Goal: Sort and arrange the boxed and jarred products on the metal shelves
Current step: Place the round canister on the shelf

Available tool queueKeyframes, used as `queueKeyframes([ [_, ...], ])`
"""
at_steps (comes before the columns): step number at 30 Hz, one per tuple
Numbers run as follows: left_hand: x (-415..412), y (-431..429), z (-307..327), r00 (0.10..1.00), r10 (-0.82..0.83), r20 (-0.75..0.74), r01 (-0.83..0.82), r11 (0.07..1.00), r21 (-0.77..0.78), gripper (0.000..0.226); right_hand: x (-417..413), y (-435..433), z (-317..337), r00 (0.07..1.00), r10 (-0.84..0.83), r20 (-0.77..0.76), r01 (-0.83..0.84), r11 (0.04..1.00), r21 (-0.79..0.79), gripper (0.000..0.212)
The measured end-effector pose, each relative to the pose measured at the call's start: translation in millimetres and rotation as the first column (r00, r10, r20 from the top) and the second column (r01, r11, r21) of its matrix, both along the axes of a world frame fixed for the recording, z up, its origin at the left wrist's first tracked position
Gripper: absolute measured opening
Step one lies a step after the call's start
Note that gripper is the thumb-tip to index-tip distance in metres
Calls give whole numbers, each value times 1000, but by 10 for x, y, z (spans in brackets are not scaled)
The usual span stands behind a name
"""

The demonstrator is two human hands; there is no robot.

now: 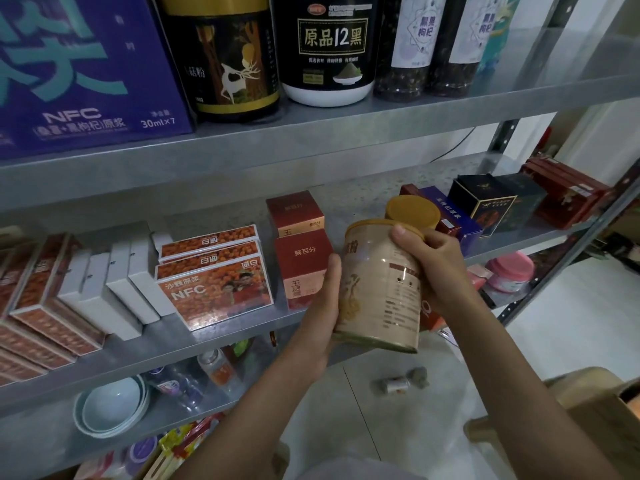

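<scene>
Beige can [379, 289], tan-rimmed lid, printed label, slightly tilted, held in the air just in front of the middle shelf [242, 327], between both hands. Left hand [323, 306] against the can's left side, thumb laid flat along the wall, fingers round the back and out of sight. Right hand [433, 268] at the upper right, thumb pressed on the lid rim, fingers [438, 239] curled and clamped at the top edge. Second can [412, 211], orange-brown lid, directly behind the first and beside the right fingers; standing or held, not possible to tell. On the middle shelf, just left: two red boxes [303, 265], one behind the other; then stacked orange-printed boxes [214, 289]; then white boxes [131, 282] on edge. To the right: blue box [460, 223], dark box [491, 202], flat red cartons [568, 192]. Upper shelf [311, 133]: purple box [86, 64], black deer-print jar [225, 57], black-and-white jar [329, 50], two clear jars [401, 46] of dark contents. Lower shelf [41, 441]: pale bowls [110, 407], nested.
</scene>
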State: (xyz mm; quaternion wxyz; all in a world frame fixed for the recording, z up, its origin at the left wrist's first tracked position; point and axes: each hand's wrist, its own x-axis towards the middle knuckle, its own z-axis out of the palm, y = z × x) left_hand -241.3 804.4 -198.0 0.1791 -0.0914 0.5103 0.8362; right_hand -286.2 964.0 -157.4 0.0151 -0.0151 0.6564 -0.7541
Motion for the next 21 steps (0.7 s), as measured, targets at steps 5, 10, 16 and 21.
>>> queueKeyframes([
  [5, 16, -19, 79, 999, -53, 14, 50, 987, 153, 54, -36, -78, 42, 994, -30, 109, 20, 996, 88, 41],
  [10, 22, -53, 114, 934, -185, 307, -7, 847, 532, 60, -65, -46, 17, 964, -19, 266, 37, 998, -60, 56],
  [16, 33, -116, 53, 869, -353, 347, 22, 728, 685, 71, -17, -66, -206, 901, 186, 391, 8, 896, -444, 63],
  [21, -20, -167, -25, 873, -333, 358, 59, 798, 600, 69, -71, -117, -263, 912, 175, 371, 30, 873, -487, 60],
])
